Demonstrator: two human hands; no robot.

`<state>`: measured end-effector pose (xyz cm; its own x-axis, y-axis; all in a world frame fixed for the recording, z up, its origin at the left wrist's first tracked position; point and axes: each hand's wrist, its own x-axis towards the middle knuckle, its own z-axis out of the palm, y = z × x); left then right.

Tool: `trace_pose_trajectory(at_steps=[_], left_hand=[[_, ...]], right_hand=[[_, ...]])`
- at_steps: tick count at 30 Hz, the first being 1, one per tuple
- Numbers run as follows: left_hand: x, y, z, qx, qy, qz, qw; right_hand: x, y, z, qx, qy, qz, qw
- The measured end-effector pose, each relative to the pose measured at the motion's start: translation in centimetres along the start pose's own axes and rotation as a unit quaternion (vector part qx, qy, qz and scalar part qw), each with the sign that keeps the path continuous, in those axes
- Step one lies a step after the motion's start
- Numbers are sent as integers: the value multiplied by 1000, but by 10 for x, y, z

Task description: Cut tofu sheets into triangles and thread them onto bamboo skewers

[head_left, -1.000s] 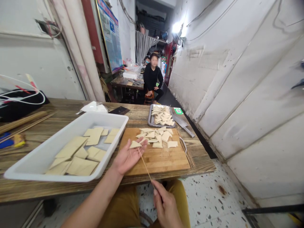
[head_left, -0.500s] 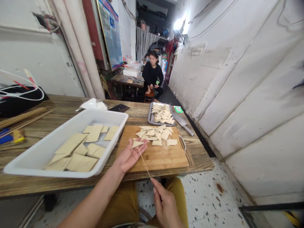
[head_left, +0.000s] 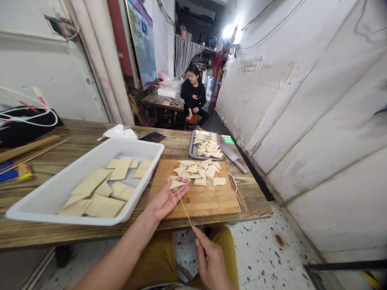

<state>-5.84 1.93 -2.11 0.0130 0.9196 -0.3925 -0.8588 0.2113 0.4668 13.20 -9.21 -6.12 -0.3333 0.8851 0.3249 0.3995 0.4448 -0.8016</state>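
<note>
Over the cutting board (head_left: pixel 205 203) | left hand (head_left: pixel 165 201) open beneath tofu triangle (head_left: pixel 176 184) | right hand (head_left: pixel 211 259) pinching skewer (head_left: pixel 184 208) | hands unchanged since earlier

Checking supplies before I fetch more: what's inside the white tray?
The white plastic tray holds flat beige tofu pieces, triangles and rectangles, some overlapping, with bare tray floor showing between them. Whatever lies beneath the pieces is covered.

This looks like a cramped food-prep shop in a narrow passage. A wooden bench (head_left: pixel 172 149) carries a cutting board (head_left: pixel 193 205), a steel tray (head_left: pixel 191 151), a cleaver (head_left: pixel 231 155) and a white tub (head_left: pixel 36 209) of pale food pieces (head_left: pixel 102 205), with a small green card (head_left: pixel 227 139) beside the tray. Scuffed white panels (head_left: pixel 302 121) line one side, a poster (head_left: pixel 143 42) hangs opposite, and the floor (head_left: pixel 266 249) is speckled terrazzo.
</note>
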Motion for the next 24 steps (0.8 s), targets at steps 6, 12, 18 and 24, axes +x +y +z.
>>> trace_pose_trajectory(at_steps=[6,12,18,24], left_hand=[[2,0,-2,0,1,-1,1000],[-1,0,0,3,4,5,1000],[-1,0,-1,-4,-1,-3,1000],[-1,-1,-1,18,-3,7,1000]], right_hand=[[-2,1,0,6,-4,6,1000],[1,-2,1,4,9,-6,1000],[2,-3,1,0,6,-2,1000],[-1,-1,1,-4,-4,4,1000]])
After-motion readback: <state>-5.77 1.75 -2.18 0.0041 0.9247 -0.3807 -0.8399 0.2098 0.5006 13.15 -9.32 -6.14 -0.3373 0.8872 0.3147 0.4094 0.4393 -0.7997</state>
